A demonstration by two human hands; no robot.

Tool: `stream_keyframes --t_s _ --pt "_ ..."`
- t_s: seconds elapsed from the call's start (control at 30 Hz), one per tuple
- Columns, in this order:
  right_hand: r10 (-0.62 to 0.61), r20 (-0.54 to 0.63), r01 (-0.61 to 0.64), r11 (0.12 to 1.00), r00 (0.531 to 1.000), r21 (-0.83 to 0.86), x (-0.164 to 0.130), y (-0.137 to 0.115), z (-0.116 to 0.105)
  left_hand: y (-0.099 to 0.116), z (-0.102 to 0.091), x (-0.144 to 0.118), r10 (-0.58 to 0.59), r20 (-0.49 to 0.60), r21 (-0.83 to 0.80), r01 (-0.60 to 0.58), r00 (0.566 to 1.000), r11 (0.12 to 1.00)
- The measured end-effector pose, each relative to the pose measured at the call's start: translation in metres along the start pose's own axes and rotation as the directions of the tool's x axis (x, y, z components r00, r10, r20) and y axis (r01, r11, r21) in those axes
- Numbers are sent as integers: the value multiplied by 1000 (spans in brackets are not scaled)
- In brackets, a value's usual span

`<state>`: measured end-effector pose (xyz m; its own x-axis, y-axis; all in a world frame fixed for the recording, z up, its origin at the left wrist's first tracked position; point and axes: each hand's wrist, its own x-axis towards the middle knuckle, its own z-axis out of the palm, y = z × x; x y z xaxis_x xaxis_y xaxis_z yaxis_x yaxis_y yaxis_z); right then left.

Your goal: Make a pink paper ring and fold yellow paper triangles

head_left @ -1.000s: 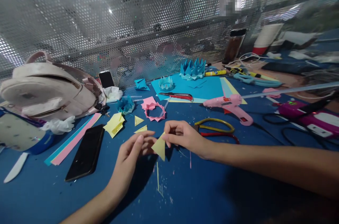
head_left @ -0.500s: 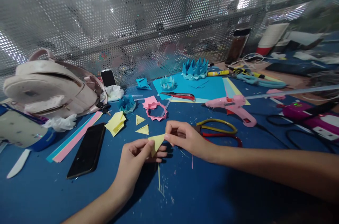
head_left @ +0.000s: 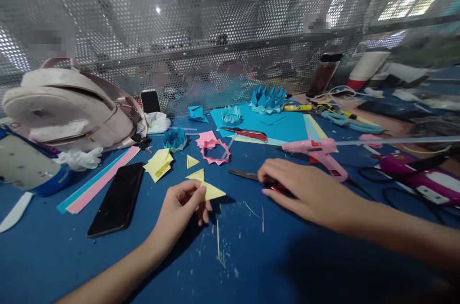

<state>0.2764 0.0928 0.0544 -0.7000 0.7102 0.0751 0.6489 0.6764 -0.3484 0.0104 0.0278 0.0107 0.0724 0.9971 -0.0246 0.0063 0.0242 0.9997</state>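
My left hand (head_left: 179,210) pinches a folded yellow paper triangle (head_left: 212,192) just above the blue table (head_left: 251,256). Off to its right, my right hand (head_left: 305,189) lies over the handles of a pair of scissors, fingers curled on them. Only the dark blade (head_left: 243,174) and a bit of red handle show past the fingers. Two more small yellow triangles (head_left: 194,168) lie just beyond the held one.
A black phone (head_left: 117,198) and pink and blue paper strips (head_left: 97,182) lie at left, below a pink bag (head_left: 72,107). Behind are a pink paper ring (head_left: 215,151), a box cutter (head_left: 246,132) on blue paper (head_left: 283,124), and a pink glue gun (head_left: 318,148). A perforated metal screen (head_left: 215,31) closes the back.
My right hand let go of the yellow triangle and moved right onto the scissors. My left hand keeps the triangle and has lowered it slightly.
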Motion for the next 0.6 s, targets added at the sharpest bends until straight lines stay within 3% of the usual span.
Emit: stream_keyframes --t_s 0.1,0.2,0.43,0.53,0.6 --pt "89 -20 -91 980 996 -178 -26 29 -1 -3 -1 -1 25 16 38 -26 1000 999" --pt "123 -54 -132 967 991 -219 -40 47 4 -4 -1 -3 48 28 77 -50 998 996" --pt "288 108 -271 952 952 -143 -36 36 -2 -1 1 -8 88 46 168 -95 995 981" --pt "333 225 -370 917 916 150 -41 20 -2 1 0 -8 112 40 189 -118 993 975" --pt "278 369 -437 765 887 473 -48 9 1 5 -3 -7 130 31 198 -134 991 971"
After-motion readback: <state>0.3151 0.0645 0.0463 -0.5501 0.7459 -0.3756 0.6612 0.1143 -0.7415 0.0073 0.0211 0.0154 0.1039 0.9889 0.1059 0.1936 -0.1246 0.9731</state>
